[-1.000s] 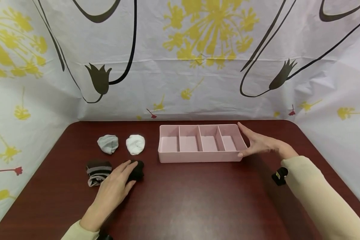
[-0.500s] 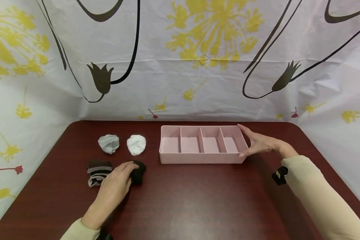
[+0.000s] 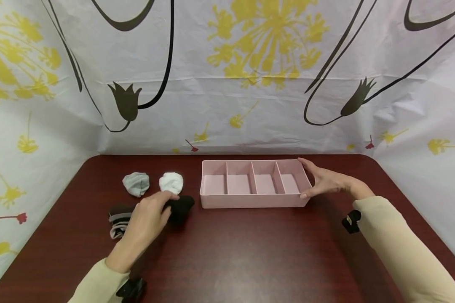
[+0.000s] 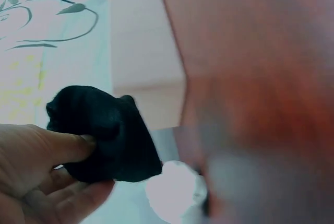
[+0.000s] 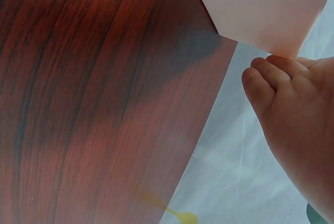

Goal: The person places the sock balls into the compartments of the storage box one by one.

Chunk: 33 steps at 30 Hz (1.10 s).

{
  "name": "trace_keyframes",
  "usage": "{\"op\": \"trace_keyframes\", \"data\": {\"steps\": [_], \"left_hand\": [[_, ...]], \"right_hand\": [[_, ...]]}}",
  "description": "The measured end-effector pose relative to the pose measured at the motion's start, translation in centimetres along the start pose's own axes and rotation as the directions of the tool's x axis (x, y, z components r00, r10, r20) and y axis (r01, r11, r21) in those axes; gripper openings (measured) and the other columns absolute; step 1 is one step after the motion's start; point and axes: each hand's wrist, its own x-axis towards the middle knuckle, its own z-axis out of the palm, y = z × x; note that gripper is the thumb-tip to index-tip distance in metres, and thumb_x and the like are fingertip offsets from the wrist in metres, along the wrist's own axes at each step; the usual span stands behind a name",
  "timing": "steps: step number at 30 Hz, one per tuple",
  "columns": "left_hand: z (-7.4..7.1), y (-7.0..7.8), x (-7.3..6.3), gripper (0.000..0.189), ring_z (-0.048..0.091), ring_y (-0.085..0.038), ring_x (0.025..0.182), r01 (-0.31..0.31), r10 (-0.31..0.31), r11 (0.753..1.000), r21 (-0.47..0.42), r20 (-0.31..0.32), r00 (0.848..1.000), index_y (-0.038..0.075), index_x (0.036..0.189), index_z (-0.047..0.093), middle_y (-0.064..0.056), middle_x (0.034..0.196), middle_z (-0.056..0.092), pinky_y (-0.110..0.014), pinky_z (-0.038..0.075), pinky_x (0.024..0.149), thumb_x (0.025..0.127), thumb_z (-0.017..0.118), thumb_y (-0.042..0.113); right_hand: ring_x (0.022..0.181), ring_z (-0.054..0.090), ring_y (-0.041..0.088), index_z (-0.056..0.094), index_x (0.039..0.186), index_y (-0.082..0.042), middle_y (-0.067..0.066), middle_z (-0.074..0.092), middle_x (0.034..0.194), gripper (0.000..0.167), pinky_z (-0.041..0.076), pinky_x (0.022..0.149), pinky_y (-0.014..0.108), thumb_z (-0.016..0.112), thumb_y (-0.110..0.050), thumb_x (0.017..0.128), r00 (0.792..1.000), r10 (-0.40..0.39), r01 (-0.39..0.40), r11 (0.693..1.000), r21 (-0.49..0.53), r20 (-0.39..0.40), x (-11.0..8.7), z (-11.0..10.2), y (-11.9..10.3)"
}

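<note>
A white sheet with light creases and printed yellow bursts, brown tulips and thin curling stems fills the top of the frame, above a dark red, wood-grained worktop with a soft sheen at lower centre. At left of the frame, partly hidden by the wrist, lies a striped bundle in black, grey and white, its cloth rolled in bands. Just above it sits a grey bundle, rounded and loosely folded. The left hand has moved up and rightward in the frame since half a second ago, taking the black bundle with it; that bundle now sits left of centre, close to the pink box and just below the white bundle, a puffy round. Thumb and fingers pinch the black cloth (the left wrist view shows it soft, matte and squared off at one end), and it appears raised over a shadow. Right of centre stands the pink box, smooth like plastic, long and straight-walled, with three dividers making four compartments. At its right end the right hand grips the corners between thumb and fingers, as earlier.
</note>
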Motion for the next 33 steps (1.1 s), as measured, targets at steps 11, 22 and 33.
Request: {"op": "trace_keyframes", "data": {"steps": [11, 22, 33], "left_hand": [[1.4, 1.7, 6.2, 0.024, 0.065, -0.025, 0.084, -0.101, 0.085, 0.987, -0.122, -0.129, 0.988, 0.008, 0.096, 0.065, -0.009, 0.097, 0.067, -0.039, 0.053, 0.071, 0.078, 0.067, -0.007], [4.4, 2.9, 9.3, 0.021, 0.065, -0.029, 0.082, -0.101, 0.094, 0.990, -0.094, -0.074, 0.993, 0.009, 0.094, 0.064, -0.007, 0.095, 0.065, -0.040, 0.054, 0.069, 0.078, 0.068, -0.004], [6.4, 3.5, 9.3, 0.016, 0.066, -0.027, 0.074, -0.231, 0.232, 0.973, 0.021, -0.053, 0.971, 0.005, 0.084, 0.067, -0.006, 0.089, 0.064, -0.039, 0.053, 0.060, 0.075, 0.068, -0.008]], "right_hand": [[0.132, 0.021, 0.042, -0.001, 0.148, 0.001, 0.028, 0.011, 0.149, 0.115, 0.024, 0.103, 0.061, 0.081, -0.022, 0.071, 1.000, 0.000, 0.000, 1.000, -0.004, 0.010, 0.0, -0.1, 0.0], [0.134, 0.019, 0.043, -0.003, 0.148, 0.001, 0.030, 0.009, 0.150, 0.117, 0.022, 0.104, 0.063, 0.081, -0.024, 0.071, 0.999, 0.025, -0.025, 1.000, -0.014, 0.020, -0.1, 0.0, -0.3], [0.135, 0.020, 0.043, -0.002, 0.148, 0.001, 0.030, 0.011, 0.150, 0.117, 0.023, 0.105, 0.061, 0.082, -0.025, 0.070, 1.000, 0.028, -0.028, 0.999, -0.029, 0.010, -0.1, -0.1, -0.4]]}}
